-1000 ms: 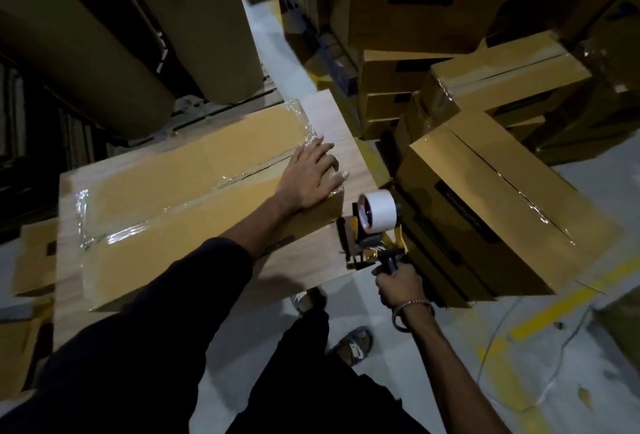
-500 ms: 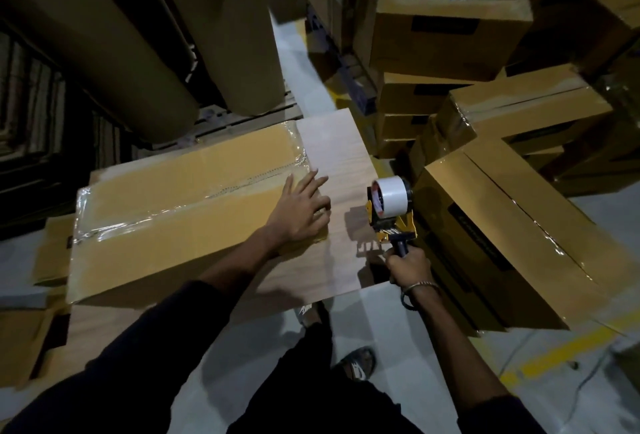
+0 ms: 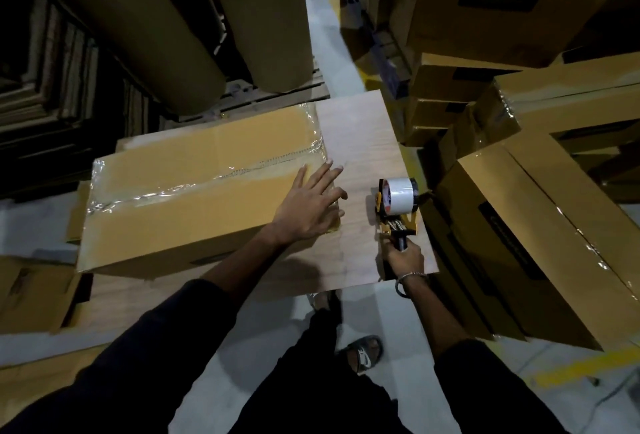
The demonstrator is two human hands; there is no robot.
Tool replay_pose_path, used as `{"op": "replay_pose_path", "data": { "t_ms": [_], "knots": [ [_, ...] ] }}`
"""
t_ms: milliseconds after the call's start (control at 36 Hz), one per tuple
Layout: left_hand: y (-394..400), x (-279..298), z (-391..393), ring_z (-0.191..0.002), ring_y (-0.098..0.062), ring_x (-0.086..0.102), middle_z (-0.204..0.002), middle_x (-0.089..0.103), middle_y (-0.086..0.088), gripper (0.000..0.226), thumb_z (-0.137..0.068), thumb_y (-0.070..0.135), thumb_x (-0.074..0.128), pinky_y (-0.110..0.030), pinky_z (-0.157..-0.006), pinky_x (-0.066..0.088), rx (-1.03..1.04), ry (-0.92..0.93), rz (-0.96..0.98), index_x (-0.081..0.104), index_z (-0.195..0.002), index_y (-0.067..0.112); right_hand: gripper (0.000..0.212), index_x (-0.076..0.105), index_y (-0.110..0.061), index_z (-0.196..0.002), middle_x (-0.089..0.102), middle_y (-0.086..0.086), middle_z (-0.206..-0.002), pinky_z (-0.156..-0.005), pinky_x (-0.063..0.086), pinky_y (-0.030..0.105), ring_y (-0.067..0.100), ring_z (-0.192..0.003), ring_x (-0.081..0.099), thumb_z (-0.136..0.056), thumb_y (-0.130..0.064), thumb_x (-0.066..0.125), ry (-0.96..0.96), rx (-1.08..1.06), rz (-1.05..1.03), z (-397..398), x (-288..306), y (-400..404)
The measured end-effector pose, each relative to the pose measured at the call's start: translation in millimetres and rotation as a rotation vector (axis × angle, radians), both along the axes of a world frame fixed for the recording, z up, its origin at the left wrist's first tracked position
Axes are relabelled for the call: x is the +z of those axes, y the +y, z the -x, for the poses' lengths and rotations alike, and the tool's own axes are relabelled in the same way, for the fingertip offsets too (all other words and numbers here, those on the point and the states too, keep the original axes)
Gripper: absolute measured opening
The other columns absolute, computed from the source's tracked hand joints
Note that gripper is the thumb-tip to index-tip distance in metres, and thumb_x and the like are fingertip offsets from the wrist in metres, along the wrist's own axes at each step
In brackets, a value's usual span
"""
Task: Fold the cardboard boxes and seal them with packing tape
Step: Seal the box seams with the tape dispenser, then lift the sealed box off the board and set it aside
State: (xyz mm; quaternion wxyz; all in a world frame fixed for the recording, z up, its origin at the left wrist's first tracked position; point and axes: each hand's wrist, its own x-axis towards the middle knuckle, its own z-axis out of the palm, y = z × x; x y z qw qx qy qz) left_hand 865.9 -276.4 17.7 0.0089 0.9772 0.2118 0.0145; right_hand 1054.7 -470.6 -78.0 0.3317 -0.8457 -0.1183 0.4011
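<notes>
Though crowded, sealed boxes (image 3: 540,236) right.

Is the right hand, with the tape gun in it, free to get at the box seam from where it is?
Probably yes. The right hand holds the tape gun over bare board beside the box. Only the left hand, resting flat on the box's near end, sits partly in the path to the seam.

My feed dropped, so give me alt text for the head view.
A left hand lies flat on a brown cardboard box sealed with clear tape on a wooden table. The right hand grips an orange tape dispenser beside it.
</notes>
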Motion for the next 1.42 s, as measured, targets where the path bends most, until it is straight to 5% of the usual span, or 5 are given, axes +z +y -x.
{"op": "replay_pose_path", "data": {
  "t_ms": [639, 806, 1111, 1333, 1417],
  "knots": [
    [-8, 10, -1, -0.162, -0.027, 0.003, -0.173, 0.021, -0.008, 0.045, -0.103, 0.058, 0.045, -0.066, -0.124, 0.014, 0.035, 0.042, 0.040, 0.054, -0.138, 0.030, 0.063, 0.057, -0.009, -0.124, 0.064, 0.017, -0.123, -0.091, 0.052, 0.052, 0.040, -0.119, 0.055, -0.082, -0.051, 0.080, -0.394, 0.305, 0.193, -6, -7, -25],
    [-14, 6, -2, -0.162, -0.029, -0.001, -0.175, -0.003, -0.014, 0.073, -0.106, 0.055, 0.035, -0.063, -0.126, 0.013, 0.099, 0.110, -0.001, 0.015, -0.167, 0.021, 0.101, 0.040, -0.014, -0.150, 0.044, 0.018, -0.147, -0.103, 0.042, 0.057, 0.040, -0.137, 0.039, -0.072, -0.059, 0.087, -0.418, 0.195, 0.179, 9, 34, -28],
    [-51, 2, 56, -0.162, -0.022, 0.002, -0.176, 0.002, -0.008, 0.078, -0.105, 0.046, 0.035, -0.052, -0.129, 0.014, 0.247, 0.042, 0.067, 0.003, -0.168, 0.015, 0.025, 0.061, -0.023, -0.122, 0.060, -0.001, -0.125, -0.099, 0.051, 0.046, 0.019, -0.120, 0.051, -0.098, -0.027, 0.060, -0.718, 0.278, -0.416, 92, 118, 52],
    [-22, 9, 130, -0.162, -0.021, 0.006, -0.175, 0.009, -0.005, 0.079, -0.107, 0.065, 0.024, -0.052, -0.130, 0.009, 0.518, -0.034, 0.104, 0.010, -0.168, 0.016, 0.062, 0.011, -0.011, -0.166, 0.016, 0.007, -0.173, -0.126, 0.027, 0.045, 0.024, -0.158, 0.020, -0.112, -0.037, 0.026, -0.532, 0.481, -0.261, 111, 110, 127],
    [-2, 12, 155, -0.162, -0.022, 0.008, -0.175, 0.010, -0.005, 0.077, -0.107, 0.066, 0.009, -0.054, -0.130, 0.008, 0.645, -0.015, 0.124, 0.013, -0.168, 0.019, 0.073, 0.005, -0.010, -0.166, 0.042, 0.016, -0.160, -0.109, 0.043, 0.048, 0.035, -0.140, 0.047, -0.109, -0.053, 0.022, -0.548, 0.448, -0.099, 107, 113, 155]
  ]
}}
